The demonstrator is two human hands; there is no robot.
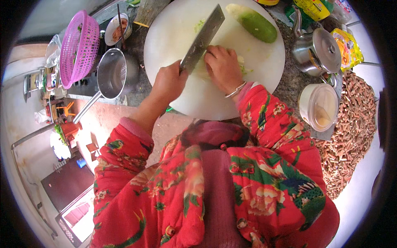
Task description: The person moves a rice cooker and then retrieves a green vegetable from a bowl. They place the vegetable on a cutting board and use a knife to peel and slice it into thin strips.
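Observation:
My left hand grips the handle of a cleaver, whose blade slants up and to the right over a round white cutting board. My right hand, with a metal bangle at the wrist, lies on the board beside the blade. Its bent fingers press on pale vegetable slices, which the hand and blade mostly hide. Green-white shreds show at its right edge, and small green bits lie beyond the blade. A large green-and-white radish rests at the board's far right.
Left of the board are a steel saucepan, a pink plastic basket and a bowl of food with chopsticks. At right stand a steel kettle and a lidded plastic tub. Fuel pellets are heaped beyond the counter edge.

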